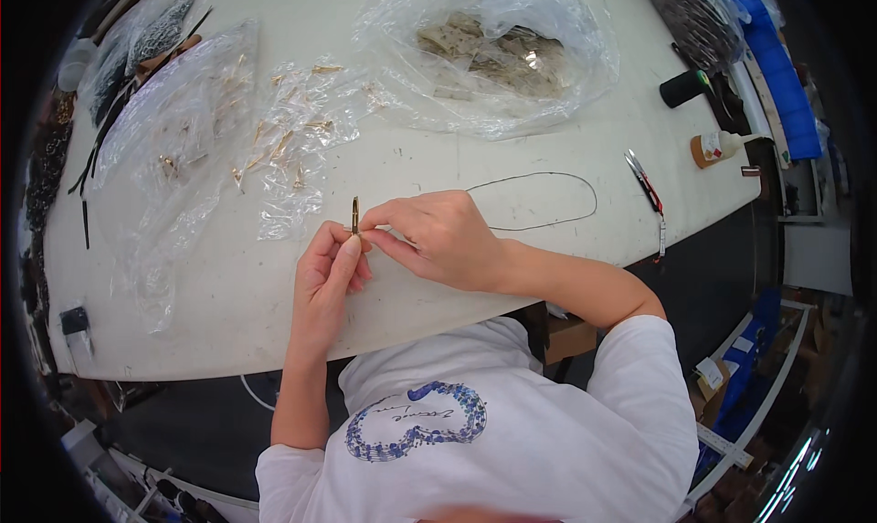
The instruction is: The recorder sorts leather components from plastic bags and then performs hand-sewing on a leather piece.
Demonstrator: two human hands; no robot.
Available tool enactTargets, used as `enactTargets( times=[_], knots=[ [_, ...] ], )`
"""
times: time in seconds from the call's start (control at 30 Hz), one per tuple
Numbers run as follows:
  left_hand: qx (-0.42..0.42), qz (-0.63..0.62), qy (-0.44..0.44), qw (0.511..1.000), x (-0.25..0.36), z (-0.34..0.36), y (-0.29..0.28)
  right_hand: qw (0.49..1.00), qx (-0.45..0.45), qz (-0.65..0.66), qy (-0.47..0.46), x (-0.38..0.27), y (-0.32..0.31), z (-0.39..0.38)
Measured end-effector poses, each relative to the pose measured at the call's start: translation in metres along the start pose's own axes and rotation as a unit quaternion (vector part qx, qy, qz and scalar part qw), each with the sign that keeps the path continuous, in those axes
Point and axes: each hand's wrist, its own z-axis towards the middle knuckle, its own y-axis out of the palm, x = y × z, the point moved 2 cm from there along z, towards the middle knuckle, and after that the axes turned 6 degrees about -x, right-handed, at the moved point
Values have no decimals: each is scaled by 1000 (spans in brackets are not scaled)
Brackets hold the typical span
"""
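Observation:
My left hand (331,269) holds a small narrow gold metal piece (355,211) upright between thumb and fingers, near the table's middle. My right hand (429,233) has thumb and index finger pinched at the lower part of that piece, touching the left fingertips; whatever else they grip is too small to make out. A thin dark cord loop (585,185) lies flat behind my right hand. Left of my hands, a clear plastic sheet (292,214) carries several small gold pieces (300,176).
Large plastic bags (489,52) lie at the back and left (155,148). On the right are a black spool (683,87), a glue bottle (711,148), red-and-black scissors (644,183) and blue bins (767,75). A small dark object (75,322) sits at the table's (210,345) front left.

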Motion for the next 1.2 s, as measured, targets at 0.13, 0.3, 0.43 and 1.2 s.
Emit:
enactTargets(
  times=[0.13, 0.3, 0.43, 1.2],
  knots=[
    [20, 31, 3, 999, -4, -5, -1, 996, -21, -53, 68, 25, -45, 15],
    [24, 176, 44, 983, -12, -7, 11, 911, 45, -252, 322, 111, -144, 14],
    [39, 232, 70, 969, -12, -5, 14, 867, 27, -279, 412, 136, -146, -12],
    [-10, -243, 42, 969, 31, 5, -6, 970, 39, -159, -180, -17, -66, 40]
  ],
)
